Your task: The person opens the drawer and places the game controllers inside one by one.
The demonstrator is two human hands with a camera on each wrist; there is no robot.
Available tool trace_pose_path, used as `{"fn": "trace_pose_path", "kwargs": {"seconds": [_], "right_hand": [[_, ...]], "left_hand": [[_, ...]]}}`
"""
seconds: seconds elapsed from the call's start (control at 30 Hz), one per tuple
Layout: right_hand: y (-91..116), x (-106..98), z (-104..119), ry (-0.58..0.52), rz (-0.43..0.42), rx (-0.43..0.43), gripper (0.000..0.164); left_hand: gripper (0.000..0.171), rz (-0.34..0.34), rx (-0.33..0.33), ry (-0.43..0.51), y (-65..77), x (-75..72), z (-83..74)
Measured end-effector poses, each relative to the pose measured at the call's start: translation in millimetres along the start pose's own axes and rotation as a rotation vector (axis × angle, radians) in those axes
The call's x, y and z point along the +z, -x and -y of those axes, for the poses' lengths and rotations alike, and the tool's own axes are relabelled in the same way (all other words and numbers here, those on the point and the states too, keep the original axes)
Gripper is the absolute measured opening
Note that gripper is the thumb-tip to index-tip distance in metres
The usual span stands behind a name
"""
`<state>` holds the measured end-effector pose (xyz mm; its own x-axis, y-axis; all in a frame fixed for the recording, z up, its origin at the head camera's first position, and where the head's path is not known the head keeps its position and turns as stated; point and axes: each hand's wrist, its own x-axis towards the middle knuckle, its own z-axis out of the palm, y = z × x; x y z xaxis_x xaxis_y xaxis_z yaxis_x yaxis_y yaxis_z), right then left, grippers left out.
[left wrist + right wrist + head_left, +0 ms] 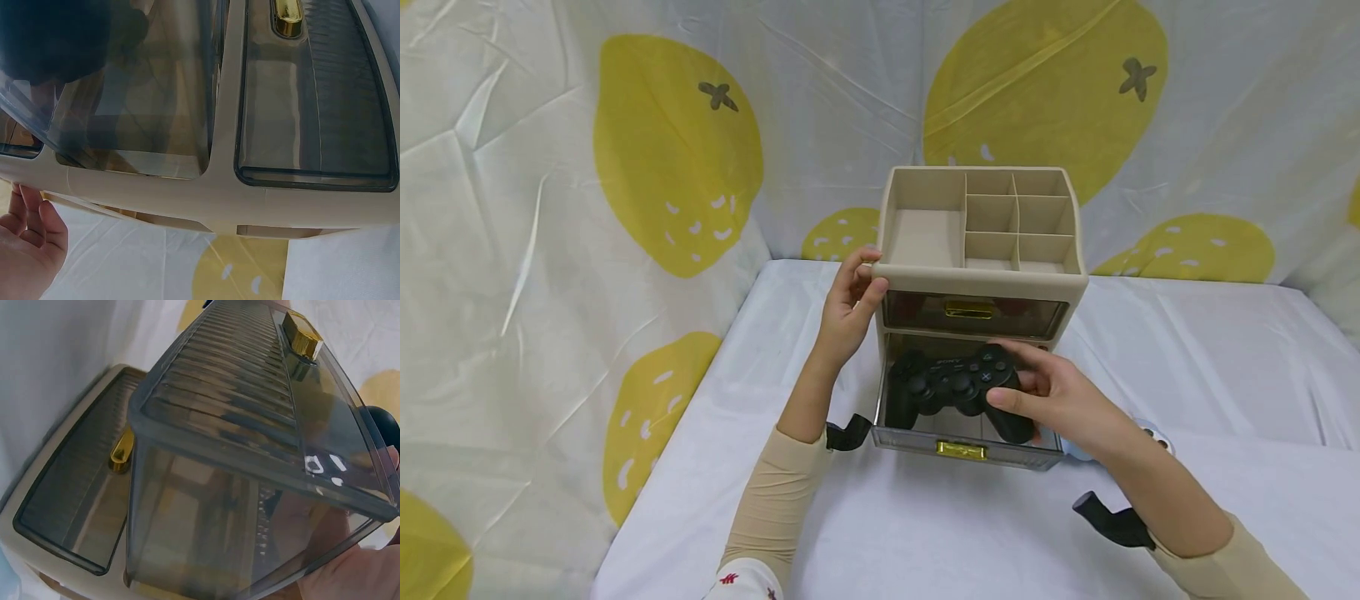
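Note:
A beige desk organizer (981, 282) stands with its clear smoky middle drawer (1022, 457) pulled out. My left hand (847, 312) grips the organizer's upper left front corner, thumb on the front and fingers at the rim and side. In the left wrist view, the fingertips of that hand (34, 240) meet the beige side. My right hand (1052, 396) holds a black game controller (951, 379) by its right end, thumb on top. The controller lies within the drawer's outline, face up. The right wrist view shows the drawer's ribbed front (219, 394), with the controller mostly hidden.
Shut drawers sit above (925, 312) and below (319, 119) the open one. Divided compartments (991, 214) top the organizer. Behind my right wrist, a light-blue and white object (1077, 451) is partly covered. White cloth (880, 533) covers the table; a lemon-print curtain (820, 108) hangs behind.

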<state>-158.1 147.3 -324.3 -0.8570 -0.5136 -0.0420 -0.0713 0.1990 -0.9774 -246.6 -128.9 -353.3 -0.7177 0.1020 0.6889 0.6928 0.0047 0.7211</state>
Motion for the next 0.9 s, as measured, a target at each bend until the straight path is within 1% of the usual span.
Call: {"fn": "trace_pose_path", "kwargs": {"seconds": [0.37, 0.6, 0.73, 0.9], "right_hand": [[-3, 3, 3, 0.069, 0.019, 0.042, 0.073], [-2, 2, 7, 0.326, 0.007, 0.059, 0.080], [-1, 3, 8, 0.397, -0.006, 0.085, 0.081], [0, 7, 12, 0.557, -0.050, 0.100, 0.078]], "left_hand": [[0.066, -0.004, -0.014, 0.001, 0.3, 0.9, -2.4], [0.065, -0.004, -0.008, 0.010, -0.4, 1.1, -1.9], [0.065, -0.006, -0.005, 0.016, -0.4, 1.1, -1.7], [0.065, -0.002, -0.007, 0.019, 0.3, 1.0, -2.0]]}}
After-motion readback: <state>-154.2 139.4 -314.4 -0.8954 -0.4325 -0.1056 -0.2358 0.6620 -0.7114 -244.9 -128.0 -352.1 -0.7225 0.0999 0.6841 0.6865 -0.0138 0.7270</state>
